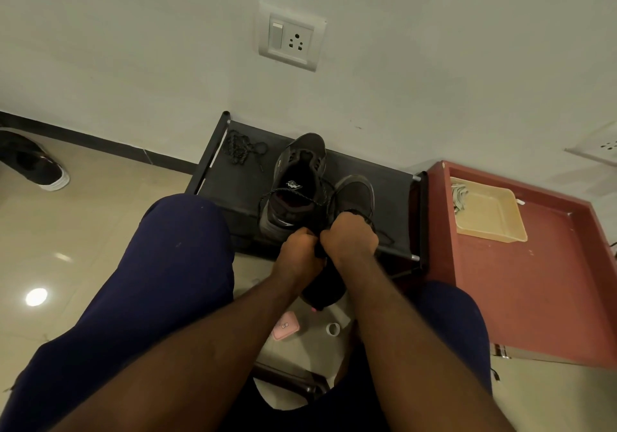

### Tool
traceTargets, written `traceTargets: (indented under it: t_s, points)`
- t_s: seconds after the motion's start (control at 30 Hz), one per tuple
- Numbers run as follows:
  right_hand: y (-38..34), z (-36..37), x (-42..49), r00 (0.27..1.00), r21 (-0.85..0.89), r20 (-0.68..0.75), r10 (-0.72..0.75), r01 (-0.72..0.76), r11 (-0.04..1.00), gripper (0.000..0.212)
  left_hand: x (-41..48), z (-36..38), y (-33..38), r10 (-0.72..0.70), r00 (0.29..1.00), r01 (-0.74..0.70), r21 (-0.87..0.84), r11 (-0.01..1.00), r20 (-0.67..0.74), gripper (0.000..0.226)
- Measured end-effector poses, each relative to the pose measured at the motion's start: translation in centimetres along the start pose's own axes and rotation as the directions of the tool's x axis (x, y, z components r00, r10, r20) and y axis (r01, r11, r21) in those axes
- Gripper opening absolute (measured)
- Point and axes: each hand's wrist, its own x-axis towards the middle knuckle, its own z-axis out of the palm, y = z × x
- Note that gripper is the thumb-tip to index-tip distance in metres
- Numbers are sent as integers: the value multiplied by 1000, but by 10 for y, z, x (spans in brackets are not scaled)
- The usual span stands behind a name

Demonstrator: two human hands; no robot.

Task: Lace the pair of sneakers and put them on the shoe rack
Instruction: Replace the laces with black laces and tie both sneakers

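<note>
I counted two sneakers of the pair, two laces, and one odd shoe off on the floor to my left. The first sneaker stood on the shoe rack, its long axis running straight away from me, toe at the wall and heel toward my knees. The second sneaker lay just beside it on the right, nearly parallel, toe tipped a little rightward over the rack and heel hanging past the front edge toward me.

My left hand and right hand sat knuckle to knuckle on that second sneaker's throat, the fingers of both curled in tight on it. Whether they also pinched the lace itself I could not tell, since my knuckles hid the tips. One lace looped out from my hands across the first sneaker's mouth. The spare lace lay bunched at the rack's back left corner.

One red cabinet stood touching the rack on the right, with one beige tray on top. One wall socket was above.
</note>
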Motion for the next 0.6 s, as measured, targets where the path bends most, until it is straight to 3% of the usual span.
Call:
traceTargets:
  t_s: [0.17,0.4,0.5,0.6]
  points:
    - [-5,-9,0,999,-26,26,-22,23,999,9,-1,-2,3,10,1000,-10,-20,1000,15,20]
    - [9,-15,-5,992,60,119,-52,45,997,23,-4,-2,8,-18,1000,18,11,1000,21,17]
    - [17,-16,-11,976,310,180,-122,62,949,32,-4,-3,9,-37,999,37,13,999,-2,14]
    - [31,-17,-29,953,689,277,-120,-110,716,31,-4,-6,12,-19,1000,19,11,1000,-22,18]
